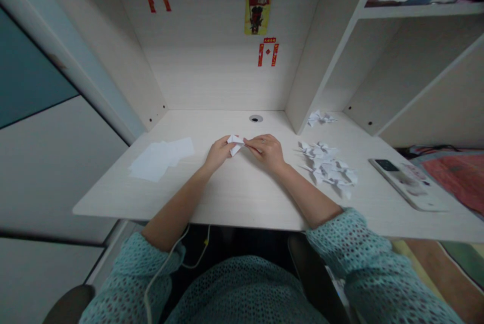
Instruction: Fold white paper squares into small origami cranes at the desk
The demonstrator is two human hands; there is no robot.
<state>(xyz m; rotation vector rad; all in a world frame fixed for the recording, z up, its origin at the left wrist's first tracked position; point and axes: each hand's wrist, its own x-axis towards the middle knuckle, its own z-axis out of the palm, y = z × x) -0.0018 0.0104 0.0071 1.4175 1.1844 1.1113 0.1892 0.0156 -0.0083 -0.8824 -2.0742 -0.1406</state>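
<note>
Between my two hands, above the middle of the desk, is a small piece of folded white paper [235, 145]. My left hand [218, 153] grips its left side, thumb in front and fingers behind. With thumb and fingertips pinched together, my right hand [267, 149] holds the paper's right end; a ring shows on one finger. To the left lies a spread stack of white paper sheets [161, 158]. On the right, several folded white paper pieces [327, 165] with pointed ends lie in a loose pile, and a few more folded pieces [321, 118] sit farther back by the divider.
A white phone [406, 185] lies at the desk's right side, near a red cloth [457, 173]. A round cable hole [256, 119] is at the back of the desk [242, 198]. An upright divider [321, 62] stands at back right. A white cable [162, 273] hangs by my left sleeve.
</note>
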